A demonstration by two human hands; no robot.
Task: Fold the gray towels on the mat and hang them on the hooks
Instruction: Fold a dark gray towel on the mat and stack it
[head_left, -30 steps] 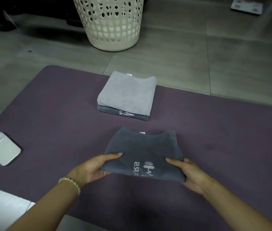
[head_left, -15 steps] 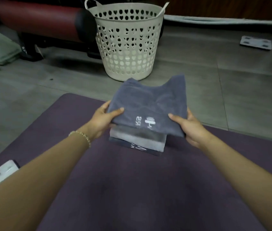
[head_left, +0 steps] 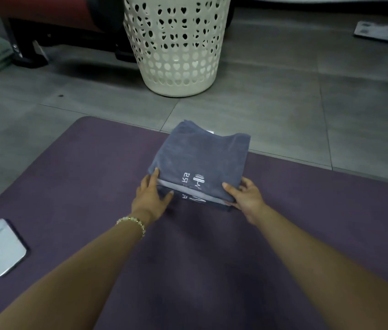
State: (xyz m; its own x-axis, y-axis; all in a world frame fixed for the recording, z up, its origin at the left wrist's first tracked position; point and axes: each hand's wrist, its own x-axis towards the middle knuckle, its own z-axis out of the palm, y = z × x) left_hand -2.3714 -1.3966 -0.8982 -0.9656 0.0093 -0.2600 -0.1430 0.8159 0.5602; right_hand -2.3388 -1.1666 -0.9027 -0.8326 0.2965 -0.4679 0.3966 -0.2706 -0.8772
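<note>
My right grip clamps the top gray towel on the folded stack at the mat's far edge; my left grip, fingers straight, steadies its side. An uneven release could skew the pile

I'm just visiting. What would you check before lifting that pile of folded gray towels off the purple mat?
1. Pile complete: dark gray folded towel on light gray towel on another dark gray towel, resting on the purple mat: ok.
2. Edges flush: lower two jut out at the near side: not ok.
3. Left hand grip: fingers lie straight against the pile's left side: not ok.
4. Right hand grip: thumb on top at the near right corner, pinching: ok.
5. Hooks ready: none in view: cannot tell.
</note>
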